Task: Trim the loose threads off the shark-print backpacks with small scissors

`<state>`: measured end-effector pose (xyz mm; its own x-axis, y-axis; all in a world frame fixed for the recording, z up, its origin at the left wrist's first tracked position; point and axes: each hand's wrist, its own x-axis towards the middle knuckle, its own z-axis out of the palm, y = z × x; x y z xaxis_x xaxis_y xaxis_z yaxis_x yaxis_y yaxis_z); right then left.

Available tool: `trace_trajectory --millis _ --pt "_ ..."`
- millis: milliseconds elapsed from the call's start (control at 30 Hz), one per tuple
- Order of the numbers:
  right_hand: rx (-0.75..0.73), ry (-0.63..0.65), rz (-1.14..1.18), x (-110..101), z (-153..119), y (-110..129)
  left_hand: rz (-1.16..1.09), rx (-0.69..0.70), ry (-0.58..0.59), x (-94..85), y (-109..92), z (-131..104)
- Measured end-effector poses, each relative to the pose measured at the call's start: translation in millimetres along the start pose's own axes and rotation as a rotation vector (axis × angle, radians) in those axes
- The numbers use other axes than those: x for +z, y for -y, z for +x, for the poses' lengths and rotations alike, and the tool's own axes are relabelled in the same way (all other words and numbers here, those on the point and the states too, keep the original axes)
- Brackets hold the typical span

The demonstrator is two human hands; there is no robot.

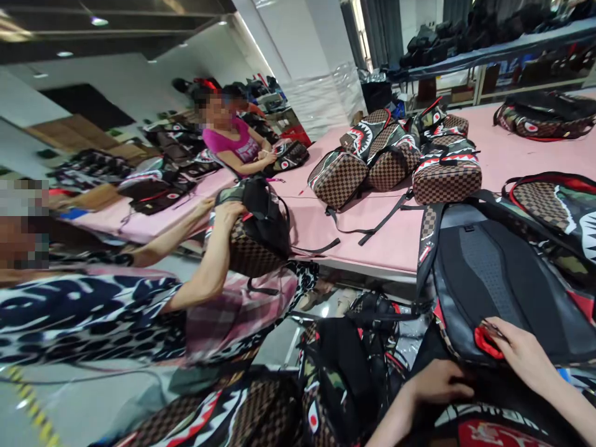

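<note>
A backpack (484,279) leans at the table edge in front of me, its black padded back panel facing up. My right hand (524,347) is closed around a small red-looped tool (487,341) at the lower part of that panel; its working end is hard to make out. Lower and to the left, my left hand (440,382) has its fingers curled together near dark material below the backpack. Whatever those fingers hold is hidden. Beside the panel, on the right, lies a brown checkered backpack (542,202) with camouflage and white shark teeth.
Several checkered backpacks (339,177) sit on the pink table (316,223). More bags (342,379) are piled below, left of my hands. At left, a co-worker (205,273) handles a backpack (261,242); another person (233,139) works behind. A wrapped pillar (311,74) stands beyond.
</note>
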<state>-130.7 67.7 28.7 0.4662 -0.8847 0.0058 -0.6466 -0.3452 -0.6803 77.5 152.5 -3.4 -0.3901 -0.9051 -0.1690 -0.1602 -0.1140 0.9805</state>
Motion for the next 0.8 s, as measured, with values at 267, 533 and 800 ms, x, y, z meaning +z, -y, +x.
trace_trajectory --millis 267,533,800 --pt "0.162 -0.043 -0.064 -10 3 11 -0.586 -0.14 -0.87 -83.7 33 13" --pt "0.024 0.041 0.058 -1 32 51 -0.812 -0.162 -0.576 -90.5 34 49" --pt "-0.163 -0.088 0.102 -9 56 80 -0.692 0.071 -0.512 -82.0 -43 20"
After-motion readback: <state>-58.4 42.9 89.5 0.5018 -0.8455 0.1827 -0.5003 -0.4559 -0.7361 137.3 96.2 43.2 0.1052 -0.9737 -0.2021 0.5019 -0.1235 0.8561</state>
